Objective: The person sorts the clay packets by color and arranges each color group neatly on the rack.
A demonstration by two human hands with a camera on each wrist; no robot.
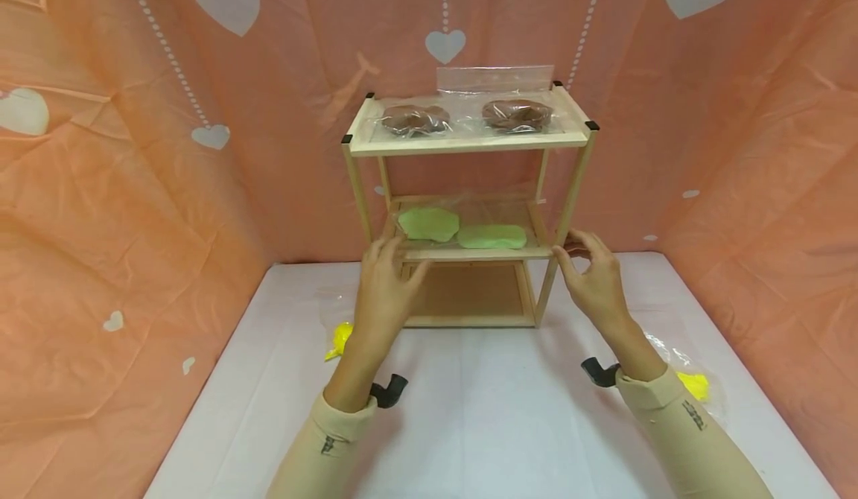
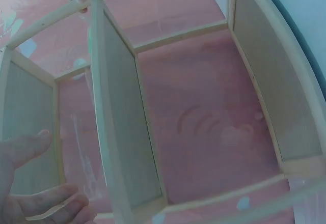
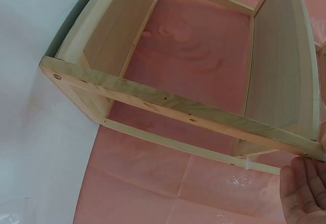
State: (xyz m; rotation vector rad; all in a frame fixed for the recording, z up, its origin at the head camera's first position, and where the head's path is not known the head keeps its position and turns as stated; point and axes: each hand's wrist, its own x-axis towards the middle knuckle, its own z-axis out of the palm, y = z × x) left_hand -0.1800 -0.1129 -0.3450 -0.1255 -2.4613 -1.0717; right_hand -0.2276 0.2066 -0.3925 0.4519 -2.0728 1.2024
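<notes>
A three-tier wooden rack (image 1: 469, 148) stands in front of me. On its middle shelf (image 1: 469, 255) lie two pale green pieces, one a rounded slab (image 1: 429, 224) and one an oblong (image 1: 492, 237), with clear plastic about them. My left hand (image 1: 385, 290) is at the left front post, its thumb spread away from the fingers; the left wrist view shows the same gap between thumb (image 2: 33, 150) and fingers. At the right front post, level with the middle shelf, my right hand (image 1: 593, 275) grips the wood between thumb and fingers. Those fingers (image 3: 303, 186) show beside the post.
Two brown pieces, left (image 1: 415, 121) and right (image 1: 518, 115), lie in clear wrapping on the top shelf. A yellow piece in a clear bag (image 1: 342, 339) is left of the rack, another yellow piece (image 1: 693, 385) at the right. Orange-pink cloth (image 1: 134, 186) surrounds the white table (image 1: 462, 424).
</notes>
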